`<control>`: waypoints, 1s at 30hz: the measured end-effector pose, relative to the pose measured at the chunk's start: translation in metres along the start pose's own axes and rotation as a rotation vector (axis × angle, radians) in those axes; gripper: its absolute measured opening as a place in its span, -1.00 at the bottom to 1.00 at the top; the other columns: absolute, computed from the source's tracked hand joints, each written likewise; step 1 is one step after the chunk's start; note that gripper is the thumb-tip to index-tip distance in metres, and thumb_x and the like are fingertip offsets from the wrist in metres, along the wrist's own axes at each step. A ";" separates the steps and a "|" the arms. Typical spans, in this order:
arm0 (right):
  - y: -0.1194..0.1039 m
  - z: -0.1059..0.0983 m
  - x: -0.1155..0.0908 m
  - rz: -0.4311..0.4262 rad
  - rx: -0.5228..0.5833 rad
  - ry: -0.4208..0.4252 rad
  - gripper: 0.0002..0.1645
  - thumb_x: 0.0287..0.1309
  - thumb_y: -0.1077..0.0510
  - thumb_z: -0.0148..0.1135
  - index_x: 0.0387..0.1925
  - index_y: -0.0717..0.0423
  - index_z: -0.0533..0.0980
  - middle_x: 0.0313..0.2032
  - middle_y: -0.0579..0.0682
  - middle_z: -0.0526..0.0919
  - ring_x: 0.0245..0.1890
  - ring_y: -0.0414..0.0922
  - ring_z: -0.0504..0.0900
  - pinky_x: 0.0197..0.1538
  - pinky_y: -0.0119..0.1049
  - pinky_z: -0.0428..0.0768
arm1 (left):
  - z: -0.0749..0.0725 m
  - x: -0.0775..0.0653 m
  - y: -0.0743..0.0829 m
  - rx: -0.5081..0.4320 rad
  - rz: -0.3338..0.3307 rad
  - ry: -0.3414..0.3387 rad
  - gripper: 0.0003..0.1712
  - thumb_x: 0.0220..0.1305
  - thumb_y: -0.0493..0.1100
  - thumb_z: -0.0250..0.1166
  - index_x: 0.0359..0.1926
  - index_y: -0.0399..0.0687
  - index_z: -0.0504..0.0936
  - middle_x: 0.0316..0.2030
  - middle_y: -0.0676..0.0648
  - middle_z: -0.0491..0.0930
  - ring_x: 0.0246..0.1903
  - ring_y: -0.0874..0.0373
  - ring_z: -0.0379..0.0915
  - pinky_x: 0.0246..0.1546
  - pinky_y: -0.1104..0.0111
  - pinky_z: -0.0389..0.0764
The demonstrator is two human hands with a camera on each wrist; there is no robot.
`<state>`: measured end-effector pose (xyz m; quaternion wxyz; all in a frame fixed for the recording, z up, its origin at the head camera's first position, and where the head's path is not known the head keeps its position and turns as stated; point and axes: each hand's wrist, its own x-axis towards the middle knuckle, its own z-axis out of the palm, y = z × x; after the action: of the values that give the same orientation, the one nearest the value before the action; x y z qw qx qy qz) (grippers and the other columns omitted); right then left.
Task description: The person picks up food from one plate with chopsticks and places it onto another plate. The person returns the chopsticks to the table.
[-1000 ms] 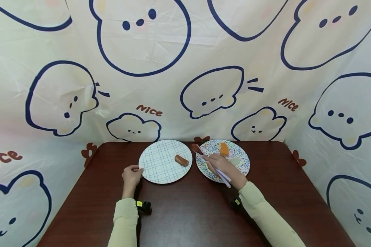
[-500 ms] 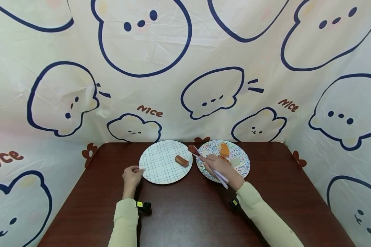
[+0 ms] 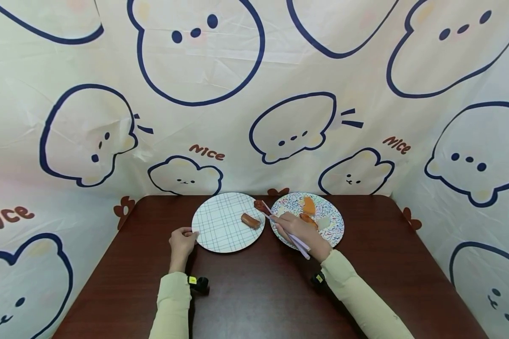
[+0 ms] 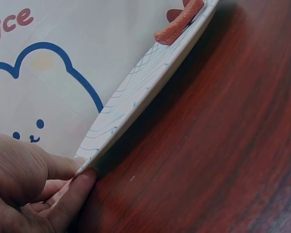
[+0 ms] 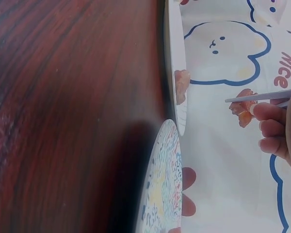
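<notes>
My left hand point(image 3: 181, 244) pinches the left rim of a white plate with a blue grid point(image 3: 220, 226), thumb and fingers on its edge in the left wrist view. Toward that plate's right side lies a short brown sausage piece point(image 3: 250, 221). My right hand point(image 3: 297, 227) holds a pair of pale chopsticks point(image 5: 266, 96), and between their tips is a glossy reddish-brown piece of food point(image 5: 242, 108). In the head view this piece appears over the grid plate's upper right rim, while the hand is over the speckled plate point(image 3: 334, 212).
The speckled plate carries an orange piece point(image 3: 309, 205), an orange-brown piece point(image 3: 307, 220) partly behind my hand, and a pale translucent piece point(image 3: 324, 222). Both plates stand near the far edge of the dark wooden table point(image 3: 254, 292), before a printed cloth backdrop point(image 3: 233, 127).
My right hand has moved left, carrying the reddish-brown piece in the chopsticks from the speckled plate's left edge to the grid plate's rim. The left hand keeps its grip.
</notes>
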<state>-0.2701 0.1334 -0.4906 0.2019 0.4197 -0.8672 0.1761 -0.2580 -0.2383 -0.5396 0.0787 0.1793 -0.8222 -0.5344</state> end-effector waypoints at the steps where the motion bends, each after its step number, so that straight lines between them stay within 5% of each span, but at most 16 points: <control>1: 0.000 0.000 0.000 -0.001 -0.001 -0.002 -0.59 0.39 0.23 0.15 0.21 0.26 0.59 -0.14 0.08 0.71 -0.14 -0.07 0.66 -0.07 -0.24 0.70 | 0.000 0.000 0.000 0.002 0.002 0.000 -0.63 0.37 -0.25 0.31 0.08 -0.47 0.59 -0.21 -0.33 0.62 -0.38 -0.03 0.63 -0.44 0.33 0.56; 30: -0.015 0.017 0.013 -0.175 -0.061 0.044 -0.60 0.31 0.26 0.21 0.14 0.31 0.61 -0.24 0.06 0.71 -0.24 -0.10 0.65 -0.13 -0.34 0.69 | 0.001 0.000 0.000 0.006 0.011 0.000 -0.62 0.37 -0.25 0.30 0.07 -0.49 0.59 -0.22 -0.33 0.62 -0.38 -0.03 0.65 -0.44 0.33 0.56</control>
<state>-0.2694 0.1077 -0.4967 0.2481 0.4834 -0.8277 0.1406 -0.2581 -0.2375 -0.5401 0.0811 0.1747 -0.8248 -0.5316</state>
